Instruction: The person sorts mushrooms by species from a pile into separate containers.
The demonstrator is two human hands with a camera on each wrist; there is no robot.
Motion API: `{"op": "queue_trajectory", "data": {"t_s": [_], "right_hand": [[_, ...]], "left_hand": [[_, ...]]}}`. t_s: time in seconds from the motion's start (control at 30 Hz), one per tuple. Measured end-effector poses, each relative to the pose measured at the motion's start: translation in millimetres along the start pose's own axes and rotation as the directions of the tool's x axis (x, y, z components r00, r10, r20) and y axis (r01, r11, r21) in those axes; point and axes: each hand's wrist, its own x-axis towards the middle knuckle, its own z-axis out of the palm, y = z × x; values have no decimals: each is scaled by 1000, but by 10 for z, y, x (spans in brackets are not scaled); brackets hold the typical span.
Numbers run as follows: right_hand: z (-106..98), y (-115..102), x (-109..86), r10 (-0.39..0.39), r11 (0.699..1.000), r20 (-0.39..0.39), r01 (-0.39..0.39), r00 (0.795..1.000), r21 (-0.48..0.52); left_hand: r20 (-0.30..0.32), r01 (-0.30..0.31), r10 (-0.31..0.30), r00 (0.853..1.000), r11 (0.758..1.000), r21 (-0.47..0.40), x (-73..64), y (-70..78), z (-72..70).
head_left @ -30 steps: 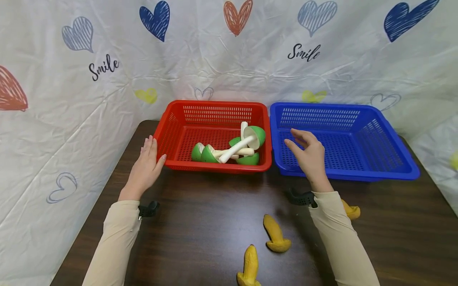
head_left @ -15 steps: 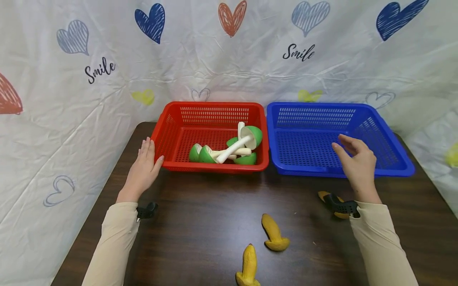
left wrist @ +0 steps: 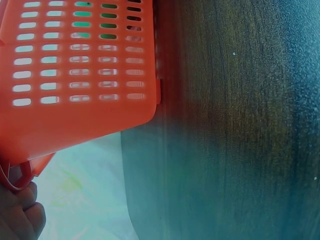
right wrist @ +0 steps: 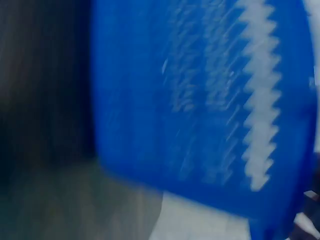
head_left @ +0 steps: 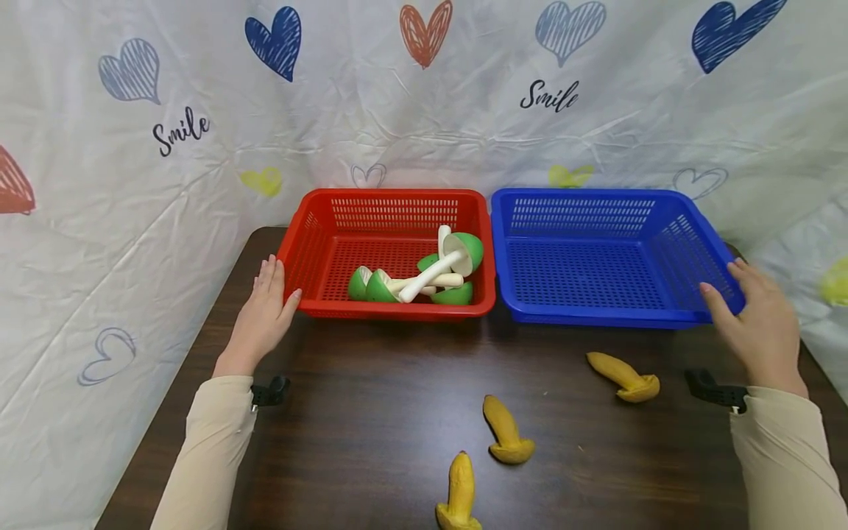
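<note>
"Blue basket [head_left: 596, 319] first. What changed?"

"The right hand [head_left: 762, 324] has swung from over its front side to its outer end, near the right edge of the surface [head_left: 371, 412]. One yellow mushroom [head_left: 626, 378], partly covered by that wrist a moment ago, now shows whole."

"Its fingers?"

"Spread, thumb apart, pinching nothing that I can see. Whether they touch the rim I can't tell; the right wrist view is blurred."

"And the left hand [head_left: 258, 320]?"

"Unmoved at the outer end of the red basket [head_left: 391, 313], by the surface's left edge: fingers straight and pressed together, thumb out."

"Where are the mushrooms?"

"The green-capped mushrooms [head_left: 430, 276] lie in the red basket. On the surface, the yellow one lies before the blue basket; a second [head_left: 509, 434] and third [head_left: 458, 493] lie nearer the near edge, which is out of view."

"Meaning?"

"I'd judge attention sits with the baskets now, not the mushrooms."
</note>
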Motion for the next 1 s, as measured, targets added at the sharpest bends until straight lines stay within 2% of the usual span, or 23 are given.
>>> {"op": "queue_trajectory", "data": {"t_s": [0.1,0.17,0.37,0.63,0.8,0.87,0.9,0.93,1.0], "right_hand": [[-8,132,18,-79,992,103,88,992,-88],[2,190,36,-117,984,162,136,980,-112],[30,297,72,-153,971,320,202,935,-125],[48,333,97,-169,962,376,236,911,-139],[53,309,103,-168,956,399,248,902,-158],[45,298,96,-164,954,404,249,900,-166],[39,296,91,-163,954,404,249,900,-169],[33,295,87,-162,953,402,248,901,-172],[13,298,76,-154,954,403,242,902,-179]], "left_hand": [[1,2,-2,1000,1000,4,2,1,6],[-1,1,-1,1000,1000,7,5,-1,5],[-4,-9,9,1000,1000,16,8,-10,10],[-4,-16,16,1000,999,39,-8,-33,13],[-68,-36,43,997,995,93,-19,-48,28],[-136,-57,73,988,991,117,-28,-44,36],[-180,-72,95,979,989,131,-33,-36,41],[-230,-91,122,965,986,141,-36,-21,46],[-342,-151,200,918,975,165,-42,29,56]]}}
